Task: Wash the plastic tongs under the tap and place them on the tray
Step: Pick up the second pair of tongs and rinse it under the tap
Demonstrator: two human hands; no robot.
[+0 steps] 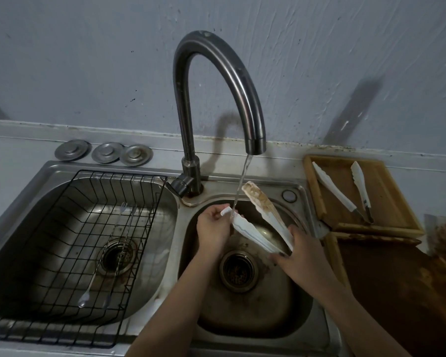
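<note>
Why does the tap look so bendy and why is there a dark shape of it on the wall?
In the head view, the wide-angle lens stretches the tap and bows the counter edge; light from the front casts the tap's shadow on the wall; the far right edge is blurred.

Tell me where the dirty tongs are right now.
In the head view, the dirty tongs are over the right sink basin, under the tap stream, held by the right hand, the left hand at one tip.
</note>
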